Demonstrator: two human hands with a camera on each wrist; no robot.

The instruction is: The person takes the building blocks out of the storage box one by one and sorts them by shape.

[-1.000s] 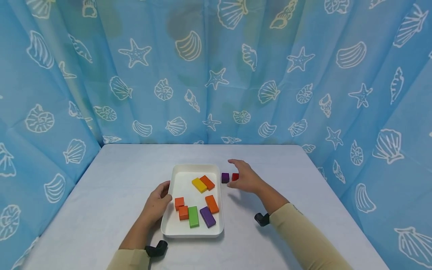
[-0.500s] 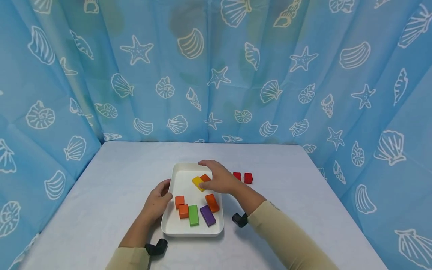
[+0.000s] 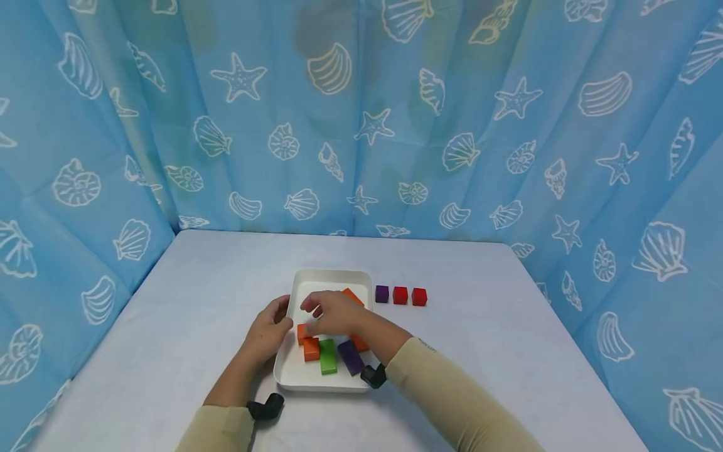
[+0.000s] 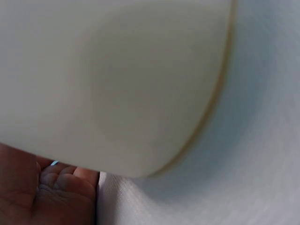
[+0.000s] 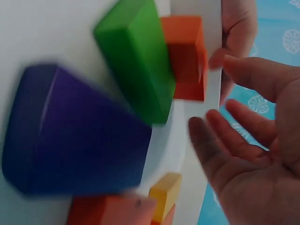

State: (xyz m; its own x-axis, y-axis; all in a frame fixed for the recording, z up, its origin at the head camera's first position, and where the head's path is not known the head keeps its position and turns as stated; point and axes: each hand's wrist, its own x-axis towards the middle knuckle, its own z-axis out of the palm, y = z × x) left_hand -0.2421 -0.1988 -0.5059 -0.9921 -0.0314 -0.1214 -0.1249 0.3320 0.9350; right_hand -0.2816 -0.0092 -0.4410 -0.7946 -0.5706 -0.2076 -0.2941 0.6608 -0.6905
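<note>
My left hand [image 3: 265, 336] holds the left side of a white tray [image 3: 322, 389], its thumb at the rim. Above the tray my right hand [image 3: 334, 314] has its fingers spread and nothing between them; its thumb and fingertips are close to two orange cubes [image 3: 311, 350]. Beside these cubes lie a green block [image 3: 328, 359] and a purple block [image 3: 351, 359]. An orange block [image 3: 360, 343] is at the tray's right side, partly covered by the forearm, and another orange block [image 3: 353, 295] is farther back. The yellow block [image 5: 166, 194] shows only in the right wrist view.
Right of the tray, a small purple cube [image 3: 382, 294] and two red cubes [image 3: 400, 295] stand in a row on the white table [image 3: 469, 339]. A blue curtain [image 3: 361, 157] with shell prints hangs behind and at the sides.
My right hand has moved left from beside the purple cube, across the yellow block, to the orange cubes in the tray. My left hand stays at the tray's left side.
</note>
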